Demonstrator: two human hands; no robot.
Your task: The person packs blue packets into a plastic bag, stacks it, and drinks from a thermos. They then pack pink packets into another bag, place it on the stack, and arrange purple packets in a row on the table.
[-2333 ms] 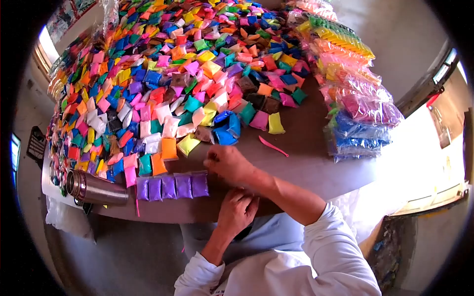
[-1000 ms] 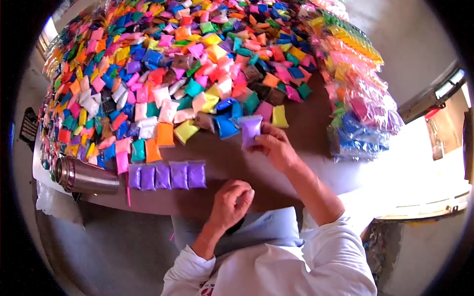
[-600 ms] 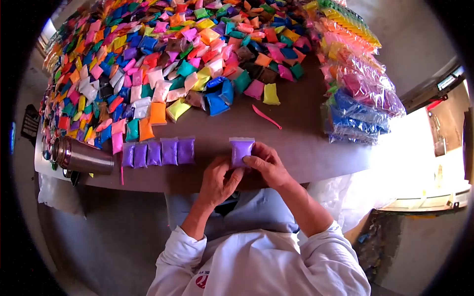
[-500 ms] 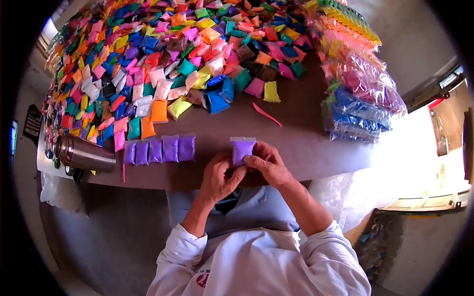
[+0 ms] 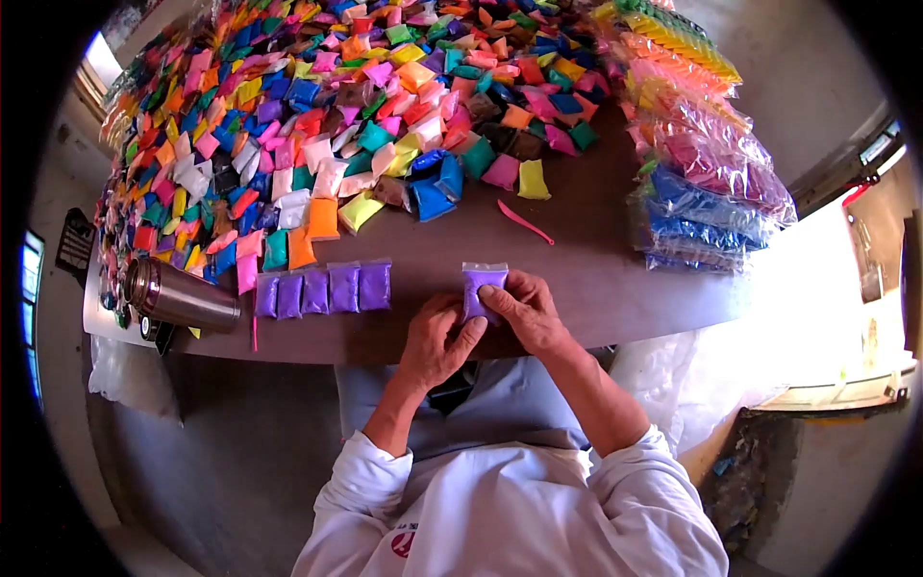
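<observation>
A small purple packet (image 5: 480, 281) with a clear top edge is upright between my hands at the table's front edge. My right hand (image 5: 529, 310) grips it, thumb across its front. My left hand (image 5: 438, 338) is closed at its lower left side, thumb near the packet's bottom; whether its hidden fingers hold the packet I cannot tell. To the left, several purple packets (image 5: 343, 288) lie side by side in a row.
A large heap of coloured packets (image 5: 327, 125) covers the table's back left. A steel flask (image 5: 183, 293) lies at the left. Behind my hands is a pink plastic knife (image 5: 525, 222). Bagged packets (image 5: 702, 183) are stacked at the right.
The view has shifted slightly, so the table's things appear a little further right. My right thumb is higher on the packet's front, and the packet stays in my right hand.
</observation>
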